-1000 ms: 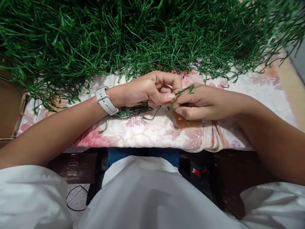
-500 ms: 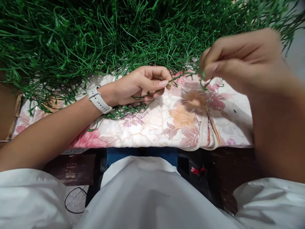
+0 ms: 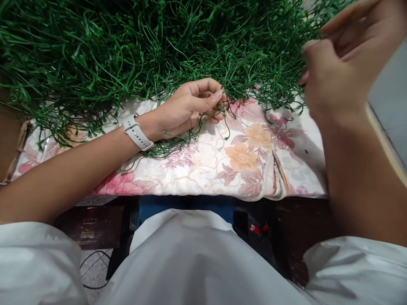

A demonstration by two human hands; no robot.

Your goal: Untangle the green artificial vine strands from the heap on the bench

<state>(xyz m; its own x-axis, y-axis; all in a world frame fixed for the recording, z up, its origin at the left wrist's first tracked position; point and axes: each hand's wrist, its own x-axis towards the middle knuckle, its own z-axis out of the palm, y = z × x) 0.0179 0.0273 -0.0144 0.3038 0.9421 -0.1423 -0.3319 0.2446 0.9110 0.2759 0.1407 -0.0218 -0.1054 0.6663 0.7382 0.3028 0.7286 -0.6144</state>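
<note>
My left hand [image 3: 190,106] is above the near edge of the green heap, thumb and fingertips pinched on a thin green sprig [image 3: 226,123] whose ends hang below the fingers. More loose green stems [image 3: 178,146] lie under the palm and by the watch strap. At the upper right, my right hand [image 3: 352,63] is raised over the right end of the heap. Its thumb and fingers are apart, and I see nothing between them, though part of the fingers is turned away. The large heap of glossy, plastic-looking green stems [image 3: 143,51] has small buds at the tips.
A flowered cloth [image 3: 197,169] covers the table in front of me. At the left edge stands a cardboard box [image 3: 11,140]. Below the table are a dark wooden drawer front [image 3: 92,226] and a black cable [image 3: 95,254]. A pale floor [image 3: 389,101] shows at the right.
My right hand has let go of the sprig end near the left hand and moved up and right, its fingers spreading. My left hand has stayed almost in place, still pinching the sprig.
</note>
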